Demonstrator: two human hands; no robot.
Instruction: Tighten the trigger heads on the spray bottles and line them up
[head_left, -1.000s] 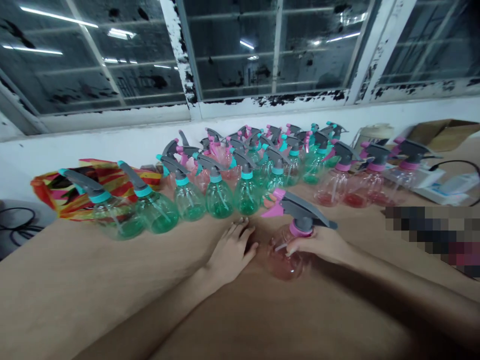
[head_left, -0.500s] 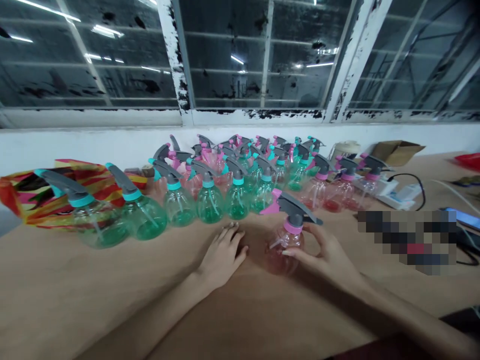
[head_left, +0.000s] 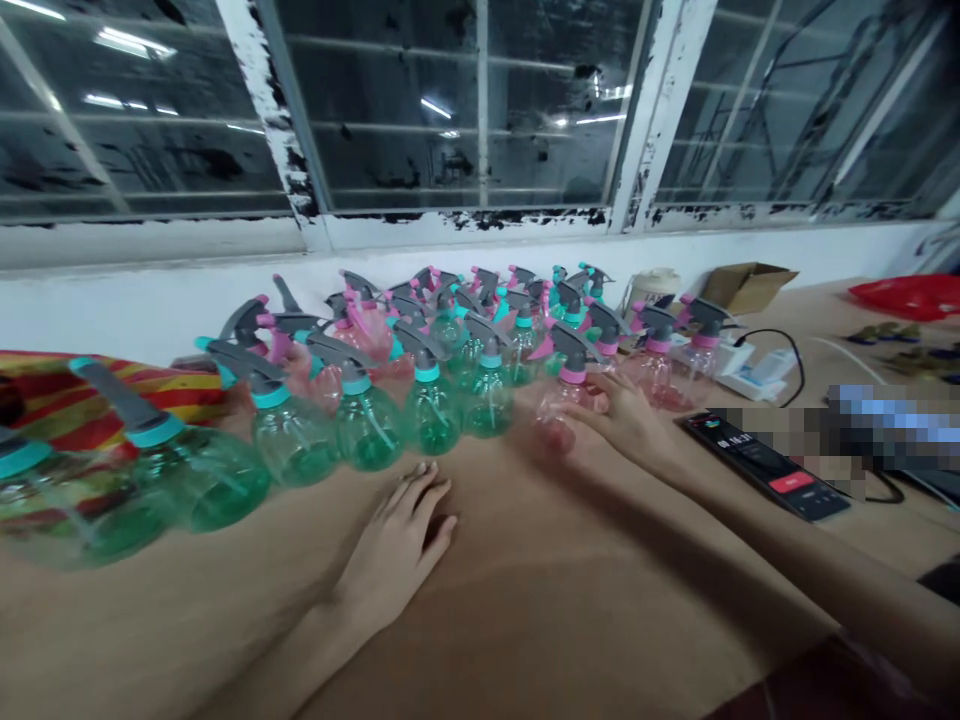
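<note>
My right hand grips a pink spray bottle by its round body, thumb on the near side. Its grey and pink trigger head points left, and the bottle is upright beside the front row. On the bare tabletop my left hand lies flat with fingers stretched out, holding nothing. Nearest to it are green spray bottles with teal collars, standing in a row. More pink spray bottles stand just behind my right hand.
Behind the front row several more spray bottles crowd toward the wall. A striped plastic bag lies at left. To the right are a white power strip, a phone, a cardboard box and a red bag. Windows rise behind.
My right hand has carried the pink spray bottle away from me, up to the row of bottles. The view has turned to the right. My left hand stays flat on the table.
</note>
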